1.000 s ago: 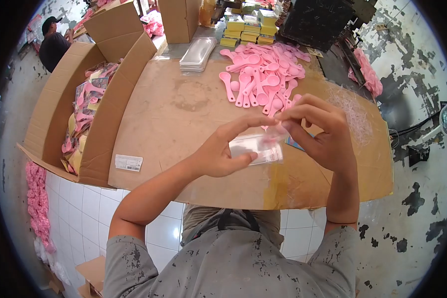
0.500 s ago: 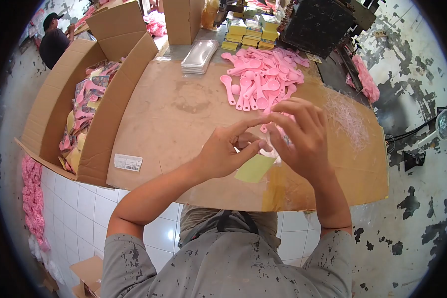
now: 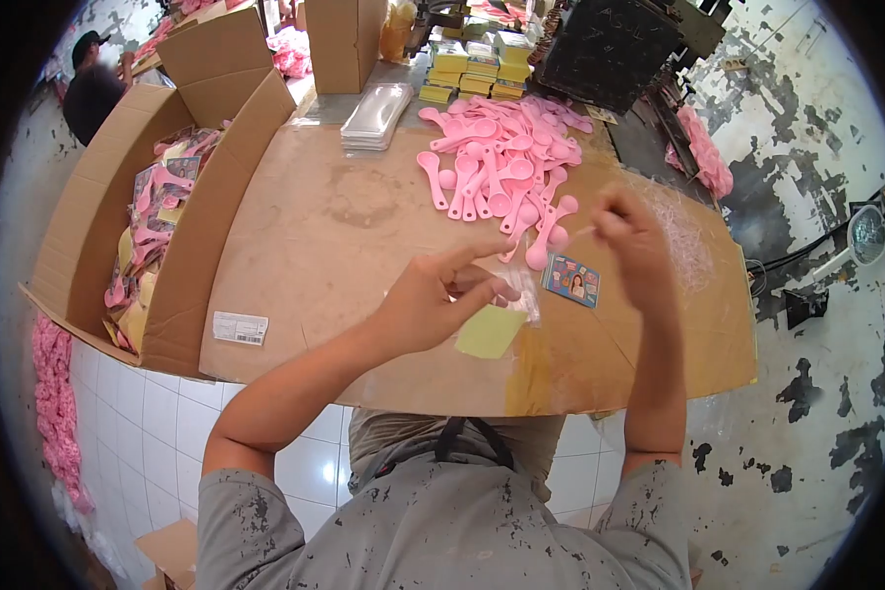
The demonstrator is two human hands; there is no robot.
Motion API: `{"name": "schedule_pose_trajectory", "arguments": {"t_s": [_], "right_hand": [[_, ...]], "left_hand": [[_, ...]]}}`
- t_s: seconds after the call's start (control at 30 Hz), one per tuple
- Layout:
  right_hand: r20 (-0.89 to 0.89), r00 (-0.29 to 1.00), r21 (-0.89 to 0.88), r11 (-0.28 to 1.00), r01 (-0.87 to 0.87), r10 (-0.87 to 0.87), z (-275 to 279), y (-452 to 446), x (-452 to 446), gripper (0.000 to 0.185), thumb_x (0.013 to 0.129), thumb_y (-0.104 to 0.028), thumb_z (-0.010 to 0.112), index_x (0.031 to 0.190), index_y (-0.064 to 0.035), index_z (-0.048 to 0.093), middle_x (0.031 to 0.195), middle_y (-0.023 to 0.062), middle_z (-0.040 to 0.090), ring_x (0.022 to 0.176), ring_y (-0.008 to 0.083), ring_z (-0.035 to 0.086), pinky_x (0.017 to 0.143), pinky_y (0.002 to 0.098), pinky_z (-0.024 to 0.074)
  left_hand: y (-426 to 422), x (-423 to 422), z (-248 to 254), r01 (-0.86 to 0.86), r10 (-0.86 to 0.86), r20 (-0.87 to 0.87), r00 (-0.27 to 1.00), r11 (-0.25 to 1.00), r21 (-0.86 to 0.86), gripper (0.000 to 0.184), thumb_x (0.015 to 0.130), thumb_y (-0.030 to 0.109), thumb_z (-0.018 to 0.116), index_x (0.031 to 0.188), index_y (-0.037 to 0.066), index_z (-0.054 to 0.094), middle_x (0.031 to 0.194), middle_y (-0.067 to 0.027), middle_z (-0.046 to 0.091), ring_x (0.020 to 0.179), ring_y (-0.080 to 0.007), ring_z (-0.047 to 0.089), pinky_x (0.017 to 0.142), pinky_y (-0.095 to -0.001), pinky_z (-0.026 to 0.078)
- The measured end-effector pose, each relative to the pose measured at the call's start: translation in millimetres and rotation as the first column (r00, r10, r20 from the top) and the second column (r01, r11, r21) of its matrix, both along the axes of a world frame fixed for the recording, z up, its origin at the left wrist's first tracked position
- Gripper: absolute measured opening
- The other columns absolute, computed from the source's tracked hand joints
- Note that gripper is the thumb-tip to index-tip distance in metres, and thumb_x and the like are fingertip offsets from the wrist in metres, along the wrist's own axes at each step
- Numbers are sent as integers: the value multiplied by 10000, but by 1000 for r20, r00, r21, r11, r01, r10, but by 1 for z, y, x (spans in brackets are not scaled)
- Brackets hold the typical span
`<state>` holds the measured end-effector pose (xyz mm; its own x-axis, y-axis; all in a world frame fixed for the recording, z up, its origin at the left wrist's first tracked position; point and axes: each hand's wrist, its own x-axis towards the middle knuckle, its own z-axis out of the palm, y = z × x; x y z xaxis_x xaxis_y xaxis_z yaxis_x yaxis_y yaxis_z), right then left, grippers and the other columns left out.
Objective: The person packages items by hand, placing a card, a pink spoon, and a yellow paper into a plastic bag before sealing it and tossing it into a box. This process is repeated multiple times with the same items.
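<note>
My left hand (image 3: pixel 442 300) is closed over the table, thumb and fingers pinching a clear plastic bag (image 3: pixel 529 297). A pale yellow-green card (image 3: pixel 490 332) shows just below those fingers, at the bag. To the right, my right hand (image 3: pixel 634 241) is raised and blurred by motion. Its fingers are pinched, with a thin whitish strip (image 3: pixel 582 232) sticking out to the left. Between the hands lies a small stack of printed cards (image 3: pixel 570 281). Pink plastic measuring spoons (image 3: pixel 506 157) form a pile beyond them, with one spoon (image 3: pixel 551 233) near the cards.
On the left stands an open carton (image 3: pixel 187 275) with packed pink spoons and cards. Flat clear plastic bags (image 3: pixel 376 118) and yellow card stacks (image 3: pixel 477 69) lie at the back. Thin strips (image 3: pixel 693 236) are heaped at right. A black machine (image 3: pixel 610 54) stands behind; another person (image 3: pixel 93 88) is far left.
My right hand has moved away from my left hand, to the right, with a thin strip now trailing from its fingers. The printed cards have come into clear view. My left hand stays nearly in place.
</note>
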<state>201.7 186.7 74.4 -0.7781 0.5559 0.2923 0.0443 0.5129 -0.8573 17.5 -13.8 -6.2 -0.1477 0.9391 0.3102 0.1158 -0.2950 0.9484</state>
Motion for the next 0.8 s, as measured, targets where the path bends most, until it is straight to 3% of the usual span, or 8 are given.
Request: {"name": "schedule_pose_trajectory", "arguments": {"t_s": [0.03,0.1,0.23,0.43,0.6,0.63,0.73,0.8], "right_hand": [[-63,973,-293,928,-231,222,6,24,29,96,993,-124,568,979,-31,586,885,4,607,869,79,595,752,281,463],[-146,958,-457,842,-287,247,9,66,75,114,1020,-115,538,1039,-17,592,904,8,626,885,84,613,754,269,480],[-145,899,-59,911,408,-412,-27,139,101,287,991,-66,565,1261,16,618,1018,83,705,951,206,689,800,337,540],[121,644,582,580,570,-755,-56,122,122,387,959,-87,651,1343,-47,620,1050,140,705,931,195,681,819,365,540],[255,964,-23,996,87,-79,-41,32,39,328,992,-207,689,1272,-36,668,961,51,673,827,122,615,765,290,519],[120,979,-199,970,-137,163,-43,13,25,343,998,-221,692,1276,-23,658,966,30,677,826,117,620,765,291,521],[24,933,-26,934,-358,358,-55,-23,-7,335,993,-162,707,1270,12,635,984,14,671,842,103,627,775,272,524],[11,929,-260,899,-354,369,-64,-15,-16,328,982,-113,715,1267,20,624,999,22,668,876,93,635,794,253,522]], "left_hand": [[1,1,0,11,-10,90,996,1000,-9,494,1040,98,618,1505,5,477,1067,-140,784,972,-159,742,873,-318,585],[5,0,2,42,-33,261,965,999,-26,473,1052,114,614,1493,1,488,1107,-143,776,1033,-165,732,917,-319,571],[9,-2,-2,46,-25,251,968,996,-80,455,1056,132,616,1469,-19,500,1131,-164,764,1077,-193,728,938,-336,577],[14,-3,0,30,12,327,945,992,-123,440,1060,161,616,1448,-20,517,1162,-171,755,1070,-211,735,923,-344,591],[18,-3,-7,-35,85,306,948,986,-165,404,1072,183,594,1422,-14,542,1168,-157,757,1044,-201,742,889,-334,603],[18,-3,-7,-42,98,309,946,982,-184,401,1072,185,594,1418,-12,546,1164,-152,758,1044,-199,742,890,-335,603],[20,-6,-8,-69,131,298,945,975,-211,397,1069,194,603,1403,-17,561,1153,-136,758,1048,-181,734,893,-329,602],[21,-8,-10,-95,152,274,950,973,-210,403,1063,203,622,1386,-33,572,1148,-126,756,1060,-152,720,895,-310,599]]}}
